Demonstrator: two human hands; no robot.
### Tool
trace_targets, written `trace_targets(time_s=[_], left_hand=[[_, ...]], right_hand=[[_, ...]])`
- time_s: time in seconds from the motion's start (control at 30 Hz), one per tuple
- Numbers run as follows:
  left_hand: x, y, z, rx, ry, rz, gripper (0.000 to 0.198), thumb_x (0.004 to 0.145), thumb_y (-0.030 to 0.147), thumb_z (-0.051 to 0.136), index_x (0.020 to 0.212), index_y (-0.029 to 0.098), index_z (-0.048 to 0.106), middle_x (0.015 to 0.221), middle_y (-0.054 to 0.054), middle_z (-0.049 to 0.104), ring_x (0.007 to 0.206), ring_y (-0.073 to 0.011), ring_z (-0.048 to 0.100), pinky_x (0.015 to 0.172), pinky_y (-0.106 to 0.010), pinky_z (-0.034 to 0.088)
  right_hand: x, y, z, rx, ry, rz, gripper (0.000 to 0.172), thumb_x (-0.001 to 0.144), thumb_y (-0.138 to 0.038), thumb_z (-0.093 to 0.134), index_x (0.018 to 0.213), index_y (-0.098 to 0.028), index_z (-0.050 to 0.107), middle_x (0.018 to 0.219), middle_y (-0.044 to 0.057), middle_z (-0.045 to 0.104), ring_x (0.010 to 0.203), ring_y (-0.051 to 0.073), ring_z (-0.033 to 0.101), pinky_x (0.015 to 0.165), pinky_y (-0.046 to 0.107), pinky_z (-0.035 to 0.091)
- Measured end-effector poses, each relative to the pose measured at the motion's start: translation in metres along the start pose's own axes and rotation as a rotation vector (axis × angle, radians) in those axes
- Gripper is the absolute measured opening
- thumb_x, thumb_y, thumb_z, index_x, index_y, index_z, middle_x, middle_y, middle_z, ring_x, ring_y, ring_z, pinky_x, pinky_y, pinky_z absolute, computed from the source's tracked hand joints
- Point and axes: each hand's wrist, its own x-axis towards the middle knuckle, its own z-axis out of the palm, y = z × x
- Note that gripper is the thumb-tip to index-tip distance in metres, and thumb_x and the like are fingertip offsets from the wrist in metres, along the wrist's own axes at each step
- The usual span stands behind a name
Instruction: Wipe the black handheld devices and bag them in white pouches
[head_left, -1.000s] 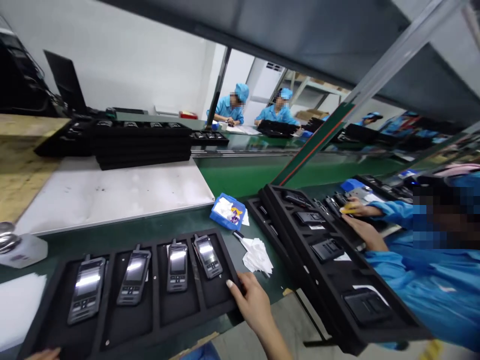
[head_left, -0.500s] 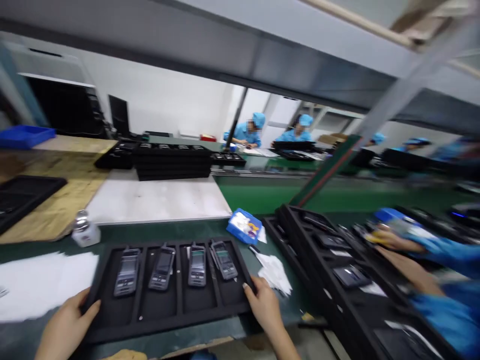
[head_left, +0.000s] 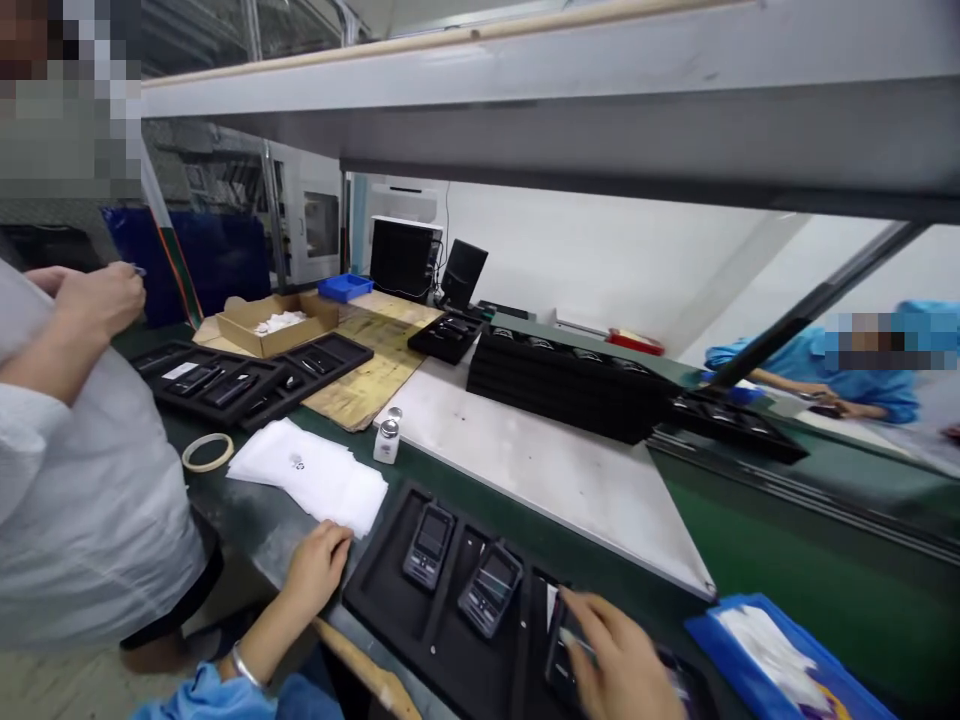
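Observation:
A black compartment tray (head_left: 390, 590) lies on the green bench, holding dark handheld radios with screens and keypads. One handheld radio (head_left: 430, 545) is in the left compartment and another handheld radio (head_left: 490, 588) sits beside it. My right hand (head_left: 626, 655) is over the third compartment, thumb and fingers around the handheld radio (head_left: 559, 655) there, partly hiding it. Left of the tray, my left hand (head_left: 319, 565) rests at the bench edge with its fingers curled together; nothing shows in it. Its fingertips are near a stack of white paper sheets (head_left: 300, 470).
A white-capped bottle (head_left: 387, 440), a tape roll (head_left: 208, 453) and more black trays (head_left: 330, 365) stand to the left, near a standing person (head_left: 82, 480). Stacked trays (head_left: 562, 385) are behind. A blue bin (head_left: 720, 640) is at right. A shelf (head_left: 562, 130) hangs overhead.
The view has swung left. Both hands have let go of the tray's ends; the right has moved over a radio inside, the left to the bench beside the paper.

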Motion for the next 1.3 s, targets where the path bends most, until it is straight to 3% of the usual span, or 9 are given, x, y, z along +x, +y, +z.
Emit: trace_targets(time_s=[0.13, 0.27, 0.47, 0.63, 0.77, 0.9, 1.03, 1.13, 1.3], left_hand=[[0.006, -0.019, 0.002, 0.037, 0.061, 0.004, 0.027, 0.094, 0.021, 0.043, 0.102, 0.019, 0.069, 0.094, -0.01, 0.065, 0.089, -0.0249, 0.063, 0.08, -0.04, 0.052], [0.005, -0.036, 0.003, 0.076, 0.124, 0.013, 0.028, 0.093, 0.016, 0.042, 0.103, 0.018, 0.068, 0.094, -0.011, 0.064, 0.091, -0.0258, 0.061, 0.081, -0.041, 0.052], [0.001, -0.039, 0.008, 0.087, 0.143, 0.036, 0.027, 0.094, 0.015, 0.043, 0.102, 0.02, 0.068, 0.093, -0.009, 0.064, 0.089, -0.0227, 0.062, 0.078, -0.037, 0.054], [0.002, -0.039, 0.005, 0.077, 0.149, 0.043, 0.025, 0.093, 0.017, 0.045, 0.1, 0.021, 0.068, 0.092, -0.008, 0.065, 0.089, -0.0223, 0.063, 0.077, -0.036, 0.054], [0.003, -0.039, -0.002, 0.041, 0.159, 0.068, 0.024, 0.094, 0.019, 0.044, 0.101, 0.019, 0.067, 0.094, -0.008, 0.065, 0.09, -0.0239, 0.063, 0.081, -0.038, 0.053], [0.011, -0.009, 0.003, -0.007, 0.145, 0.161, 0.025, 0.095, 0.021, 0.044, 0.109, 0.019, 0.065, 0.102, -0.01, 0.063, 0.097, -0.0254, 0.061, 0.086, -0.04, 0.05], [0.023, 0.059, 0.026, 0.08, -0.003, 0.281, 0.047, 0.083, 0.031, 0.065, 0.128, 0.019, 0.058, 0.116, -0.013, 0.061, 0.105, -0.0317, 0.056, 0.09, -0.046, 0.047], [0.031, 0.097, 0.049, 0.258, -0.102, 0.205, 0.063, 0.072, 0.024, 0.072, 0.131, 0.007, 0.055, 0.108, -0.02, 0.062, 0.099, -0.0363, 0.056, 0.084, -0.051, 0.047], [0.04, 0.097, 0.065, 0.221, -0.107, 0.15, 0.058, 0.071, 0.015, 0.067, 0.127, 0.0, 0.056, 0.101, -0.021, 0.064, 0.096, -0.0352, 0.059, 0.082, -0.047, 0.05]], right_hand=[[0.106, -0.088, 0.018, -0.096, -0.279, -0.3, 0.07, 0.076, 0.001, 0.047, 0.141, -0.026, 0.048, 0.139, 0.013, 0.051, 0.12, 0.031, 0.05, 0.103, 0.049, 0.04], [0.16, -0.125, 0.042, -0.156, -0.536, -0.552, 0.081, 0.07, -0.005, 0.061, 0.145, -0.03, 0.042, 0.151, 0.015, 0.039, 0.129, 0.036, 0.042, 0.106, 0.063, 0.029], [0.184, -0.128, 0.054, -0.169, -0.715, -0.725, 0.065, 0.065, -0.009, 0.069, 0.128, -0.02, 0.057, 0.143, 0.018, 0.047, 0.126, 0.037, 0.045, 0.107, 0.064, 0.029], [0.19, -0.122, 0.051, -0.16, -0.697, -0.766, 0.07, 0.063, -0.005, 0.07, 0.129, -0.02, 0.054, 0.136, 0.018, 0.051, 0.124, 0.036, 0.045, 0.108, 0.068, 0.021], [0.191, -0.12, 0.043, -0.214, -0.659, -0.719, 0.063, 0.07, -0.008, 0.067, 0.13, -0.016, 0.051, 0.132, 0.021, 0.051, 0.116, 0.036, 0.05, 0.102, 0.066, 0.032], [0.19, -0.121, 0.037, -0.237, -0.644, -0.677, 0.057, 0.076, -0.014, 0.065, 0.13, -0.014, 0.049, 0.126, 0.02, 0.052, 0.11, 0.034, 0.051, 0.101, 0.064, 0.034], [0.189, -0.12, 0.036, -0.233, -0.631, -0.643, 0.056, 0.079, -0.015, 0.062, 0.133, -0.016, 0.047, 0.127, 0.018, 0.051, 0.112, 0.033, 0.048, 0.103, 0.066, 0.03], [0.189, -0.119, 0.036, -0.215, -0.631, -0.624, 0.054, 0.08, -0.017, 0.062, 0.132, -0.016, 0.047, 0.126, 0.017, 0.051, 0.111, 0.033, 0.048, 0.102, 0.065, 0.031], [0.192, -0.115, 0.033, -0.161, -0.641, -0.588, 0.059, 0.078, -0.021, 0.064, 0.135, -0.015, 0.046, 0.126, 0.017, 0.051, 0.112, 0.033, 0.049, 0.102, 0.063, 0.032]])
